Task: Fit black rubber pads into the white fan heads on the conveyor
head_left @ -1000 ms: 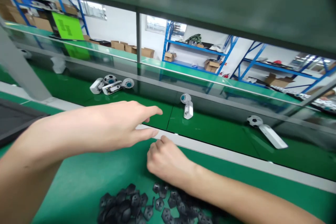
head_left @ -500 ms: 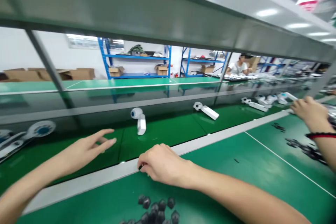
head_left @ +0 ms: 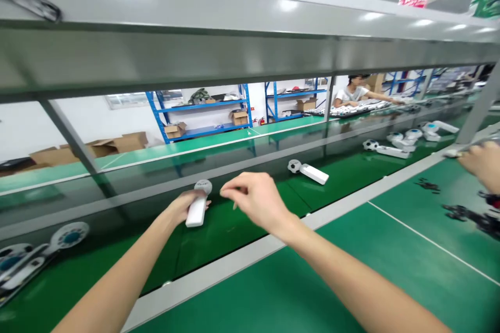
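2 hands over green conveyor (head_left: pixel 234 237): left hand (head_left: pixel 179 208) closed around white ball-topped wand (head_left: pixel 196 212); right hand (head_left: pixel 255 200) half open, empty, at its 3 o'clock.

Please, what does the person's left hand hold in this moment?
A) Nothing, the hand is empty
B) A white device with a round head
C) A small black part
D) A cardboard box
B. The left hand is closed around the white device, over the green belt.
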Motion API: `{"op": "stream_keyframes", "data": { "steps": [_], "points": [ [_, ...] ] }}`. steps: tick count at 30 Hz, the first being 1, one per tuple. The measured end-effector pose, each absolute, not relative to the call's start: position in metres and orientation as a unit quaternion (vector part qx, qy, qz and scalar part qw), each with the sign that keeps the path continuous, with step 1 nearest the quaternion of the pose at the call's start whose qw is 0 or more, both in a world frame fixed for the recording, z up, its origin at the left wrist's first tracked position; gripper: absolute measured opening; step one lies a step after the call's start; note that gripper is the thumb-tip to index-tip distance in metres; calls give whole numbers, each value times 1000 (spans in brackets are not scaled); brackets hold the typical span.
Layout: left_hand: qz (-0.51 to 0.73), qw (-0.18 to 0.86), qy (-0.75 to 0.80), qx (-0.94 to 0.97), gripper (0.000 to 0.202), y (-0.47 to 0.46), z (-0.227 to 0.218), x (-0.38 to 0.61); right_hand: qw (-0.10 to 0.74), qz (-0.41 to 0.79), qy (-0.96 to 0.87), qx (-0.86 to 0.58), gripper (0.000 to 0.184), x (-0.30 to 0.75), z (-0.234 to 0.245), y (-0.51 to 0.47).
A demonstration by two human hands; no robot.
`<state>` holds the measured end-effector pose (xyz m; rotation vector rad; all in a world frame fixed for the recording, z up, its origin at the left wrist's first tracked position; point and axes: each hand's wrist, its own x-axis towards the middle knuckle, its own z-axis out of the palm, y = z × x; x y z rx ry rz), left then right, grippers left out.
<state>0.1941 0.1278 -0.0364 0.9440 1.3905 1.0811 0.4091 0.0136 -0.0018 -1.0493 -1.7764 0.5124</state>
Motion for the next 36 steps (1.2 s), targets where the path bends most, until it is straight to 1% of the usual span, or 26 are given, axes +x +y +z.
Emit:
{"op": "stream_keyframes", "data": {
  "steps": [2, 4, 6, 9, 11, 13, 16, 20, 25, 28, 32, 36],
  "points": [
    [459, 551, 583, 381, 9, 103, -32, 178, 528, 265, -690, -418, 12, 413, 1, 20],
    [484, 559, 559, 376, 12, 75, -29, 166, 542, 321, -666, -399, 16, 408, -2, 21],
    [520, 565, 523, 372, 20, 45, -27, 162, 546, 403, -638, -364, 25, 395, -9, 17],
    [577, 541, 481, 377, 39, 6, -31, 168, 538, 548, -566, -301, 42, 370, -22, 4],
    [604, 500, 465, 411, 53, -16, -36, 175, 525, 613, -523, -274, 48, 356, -29, -6],
    [616, 458, 458, 449, 62, -32, -41, 180, 512, 650, -497, -260, 50, 345, -33, -14],
    [627, 420, 464, 464, 64, -48, -46, 186, 511, 669, -474, -257, 52, 337, -37, -27],
    [648, 396, 460, 461, 61, -59, -47, 190, 533, 674, -450, -242, 54, 332, -39, -43],
    [648, 405, 471, 440, 66, -66, -44, 191, 552, 679, -433, -216, 48, 328, -35, -56],
    [633, 399, 484, 454, 66, -69, -40, 186, 536, 698, -424, -213, 49, 326, -34, -57],
    [599, 389, 503, 487, 63, -77, -32, 176, 505, 722, -427, -202, 54, 323, -34, -56],
    [592, 356, 513, 510, 69, -91, -18, 171, 484, 742, -425, -186, 59, 324, -27, -60]
  ]
}}
